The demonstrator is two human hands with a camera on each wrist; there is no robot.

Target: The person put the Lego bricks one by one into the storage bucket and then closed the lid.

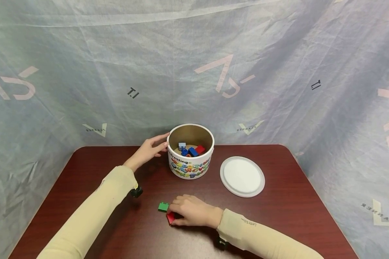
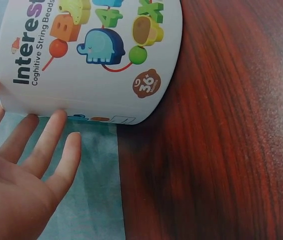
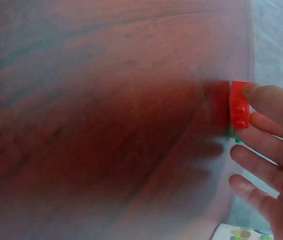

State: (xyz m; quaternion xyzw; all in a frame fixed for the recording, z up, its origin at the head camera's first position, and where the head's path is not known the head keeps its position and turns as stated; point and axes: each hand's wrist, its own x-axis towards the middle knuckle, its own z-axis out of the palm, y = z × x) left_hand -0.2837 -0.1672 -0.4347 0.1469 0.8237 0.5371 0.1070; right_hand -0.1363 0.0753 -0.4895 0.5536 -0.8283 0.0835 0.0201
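My left hand (image 1: 148, 151) rests with its fingers straight against the left side of a white printed bucket (image 1: 190, 166); the left wrist view has the fingertips touching its wall. Inside the bucket lie several building blocks, among them a blue block (image 1: 193, 152), a red one and a pale blue one. Near the front of the table, my right hand (image 1: 192, 211) pinches a red building block (image 3: 239, 106) between thumb and fingers. Just left of it lies a green building block (image 1: 163, 207), mostly hidden behind the hand in the right wrist view.
A round white lid (image 1: 243, 176) lies flat on the dark red wooden table (image 1: 285, 208), right of the bucket. Behind and at both sides hangs a grey printed curtain (image 1: 168, 72), close to the table's back edge.
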